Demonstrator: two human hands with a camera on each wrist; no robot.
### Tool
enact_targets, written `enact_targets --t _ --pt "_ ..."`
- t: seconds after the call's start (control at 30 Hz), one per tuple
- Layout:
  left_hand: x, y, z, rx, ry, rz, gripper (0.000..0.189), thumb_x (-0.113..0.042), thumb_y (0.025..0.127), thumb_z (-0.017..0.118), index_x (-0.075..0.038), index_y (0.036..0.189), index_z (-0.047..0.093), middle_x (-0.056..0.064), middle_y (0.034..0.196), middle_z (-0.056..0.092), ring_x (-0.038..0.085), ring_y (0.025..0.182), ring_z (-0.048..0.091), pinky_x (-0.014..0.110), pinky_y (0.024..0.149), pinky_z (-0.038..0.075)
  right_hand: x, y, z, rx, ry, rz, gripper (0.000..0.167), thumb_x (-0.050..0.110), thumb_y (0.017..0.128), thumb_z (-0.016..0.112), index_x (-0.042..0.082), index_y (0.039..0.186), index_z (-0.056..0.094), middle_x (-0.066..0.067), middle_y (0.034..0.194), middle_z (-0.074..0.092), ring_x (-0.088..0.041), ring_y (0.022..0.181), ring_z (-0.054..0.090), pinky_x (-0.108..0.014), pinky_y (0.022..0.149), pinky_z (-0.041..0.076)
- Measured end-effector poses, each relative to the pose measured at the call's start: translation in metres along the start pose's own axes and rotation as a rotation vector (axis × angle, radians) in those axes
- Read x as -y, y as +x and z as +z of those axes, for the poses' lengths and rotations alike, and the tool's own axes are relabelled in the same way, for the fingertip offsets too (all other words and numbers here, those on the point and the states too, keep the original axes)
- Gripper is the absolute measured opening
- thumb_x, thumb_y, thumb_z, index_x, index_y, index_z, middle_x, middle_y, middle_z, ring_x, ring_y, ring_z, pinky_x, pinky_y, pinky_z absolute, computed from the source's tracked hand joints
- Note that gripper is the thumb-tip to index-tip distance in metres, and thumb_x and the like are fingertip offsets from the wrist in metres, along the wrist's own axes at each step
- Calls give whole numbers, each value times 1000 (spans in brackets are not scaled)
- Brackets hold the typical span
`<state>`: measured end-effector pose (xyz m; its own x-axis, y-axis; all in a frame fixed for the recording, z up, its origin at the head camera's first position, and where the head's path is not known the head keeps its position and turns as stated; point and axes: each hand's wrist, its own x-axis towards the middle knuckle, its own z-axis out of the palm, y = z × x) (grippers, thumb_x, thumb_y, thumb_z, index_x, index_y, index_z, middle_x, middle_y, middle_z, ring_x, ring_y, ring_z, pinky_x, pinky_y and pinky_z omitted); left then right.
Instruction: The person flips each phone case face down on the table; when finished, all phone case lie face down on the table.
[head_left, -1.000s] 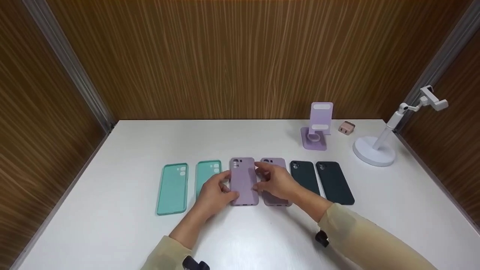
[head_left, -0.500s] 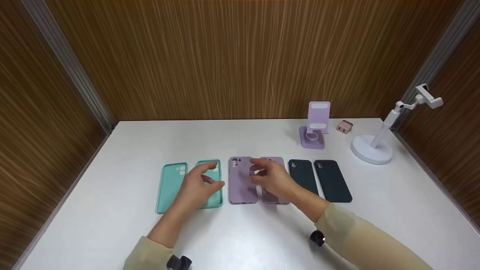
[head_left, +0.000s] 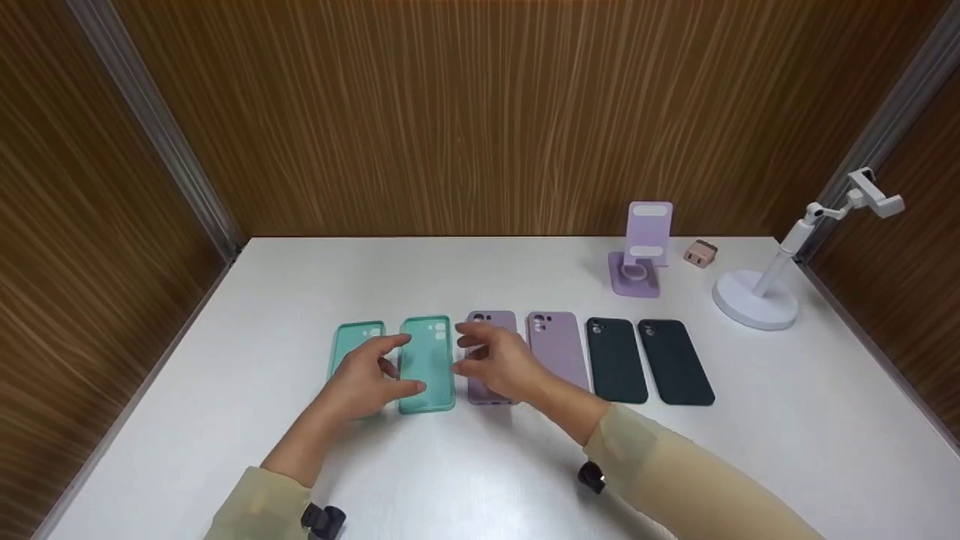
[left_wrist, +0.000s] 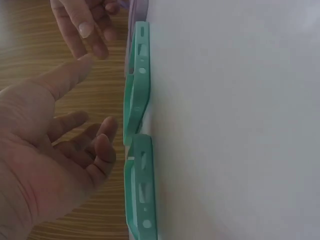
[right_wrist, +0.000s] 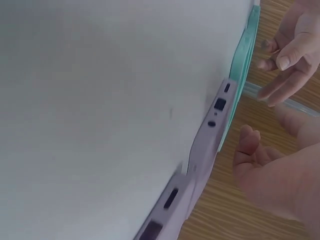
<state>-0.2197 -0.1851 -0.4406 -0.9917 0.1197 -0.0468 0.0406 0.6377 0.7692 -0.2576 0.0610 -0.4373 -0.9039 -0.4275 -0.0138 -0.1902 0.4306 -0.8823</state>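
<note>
Two teal phone cases (head_left: 347,340) (head_left: 433,375) lie inside up on the white table. My left hand (head_left: 360,384) hovers over the gap between them, thumb and fingers spread apart; in the left wrist view a strip of air separates it from the case edges. My right hand (head_left: 504,365) hangs over the left purple phone case (head_left: 481,394), partly hiding it. Its loosely bent fingertips point at the right edge of the second teal case and hold nothing. The other purple phone case (head_left: 556,345) lies back up just right of that hand.
Two dark green phone cases (head_left: 617,361) (head_left: 676,364) continue the row to the right. Behind them stand a purple phone stand (head_left: 634,277), a pink charger plug (head_left: 700,254) and a white phone holder (head_left: 755,300). Wood-grain panels (head_left: 450,120) enclose the table (head_left: 465,472).
My left hand lets go of the left purple case and shifts left over the teal cases. The right hand follows leftward, uncovering the right purple case. The camera view shifts slightly.
</note>
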Motion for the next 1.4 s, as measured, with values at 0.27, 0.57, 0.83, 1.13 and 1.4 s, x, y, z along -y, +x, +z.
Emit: enact_targets --t 0.27,0.57,0.83,1.13,1.4 --pt "13 1 5 44 32 5 85 -32 83 94 -14 156 54 6 105 62 21 95 55 36 79 50 -3 7 15 21 -38 53 71 10 92 84 4 155 52 -19 140 65 -29 119 68 -41 100 57" --pt "18 -1 7 41 44 19 88 -31 81 95 -10 156 53 4 116 63 21 99 56 38 82 50 -7 11 16 17 -104 49 72 11 90 87 1 153 54 -12 123 71 -22 108 65 -38 96 57" --pt "20 -5 10 35 33 11 89 -30 80 96 -11 155 53 5 114 61 23 102 55 42 88 50 -9 11 13 31 -96 58 71 12 91 86 1 153 53 -14 134 69 -23 113 66 -39 98 57" --pt "22 -4 14 21 48 34 89 -28 78 97 -9 154 54 6 120 61 23 103 55 43 90 49 -10 11 14 40 -105 57 71 12 91 86 1 153 53 -15 137 68 -21 109 66 -37 96 58" --pt "23 -3 17 8 71 42 89 -28 76 98 -8 152 56 8 137 59 23 105 55 42 92 49 -9 12 13 49 -90 64 69 12 91 86 1 152 55 -16 137 68 -21 110 67 -36 95 58"
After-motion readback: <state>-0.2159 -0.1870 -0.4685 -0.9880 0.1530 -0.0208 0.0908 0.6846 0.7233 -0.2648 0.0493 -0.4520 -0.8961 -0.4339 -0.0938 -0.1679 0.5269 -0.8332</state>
